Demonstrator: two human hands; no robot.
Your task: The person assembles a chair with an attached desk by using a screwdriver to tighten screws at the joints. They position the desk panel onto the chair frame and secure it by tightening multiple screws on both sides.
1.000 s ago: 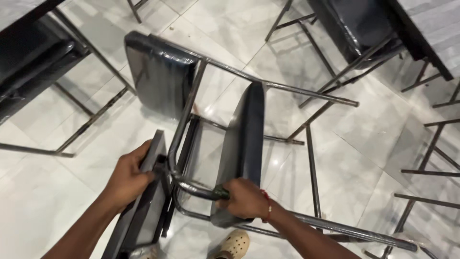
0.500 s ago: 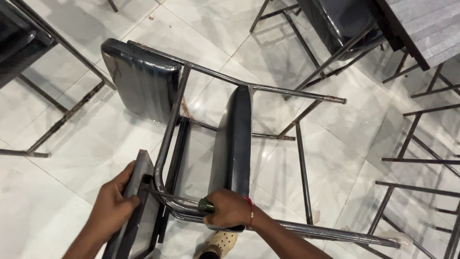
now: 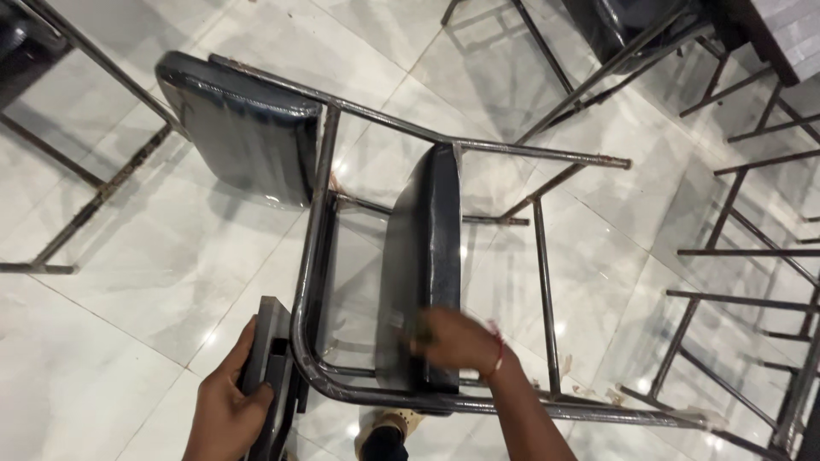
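Note:
A folding chair with a grey metal tube frame (image 3: 312, 256) lies tipped over on the white tiled floor. Its black padded backrest (image 3: 243, 137) is at the upper left, and its black seat pad (image 3: 427, 248) stands on edge in the middle. My left hand (image 3: 224, 410) grips the edge of a dark flat panel (image 3: 272, 358) just left of the frame's curved tube. My right hand (image 3: 457, 341), blurred with motion, is closed on the lower end of the seat pad.
Another black chair (image 3: 615, 26) stands at the top right beside a dark table edge (image 3: 790, 34). Bare metal chair frames are at the left (image 3: 77, 213) and right (image 3: 752, 256). My sandalled foot (image 3: 384, 431) is under the chair frame.
My right hand has left the curved metal tube and moved up onto the seat pad. The view has tilted, so the chair sits higher in frame. My left hand keeps its grip.

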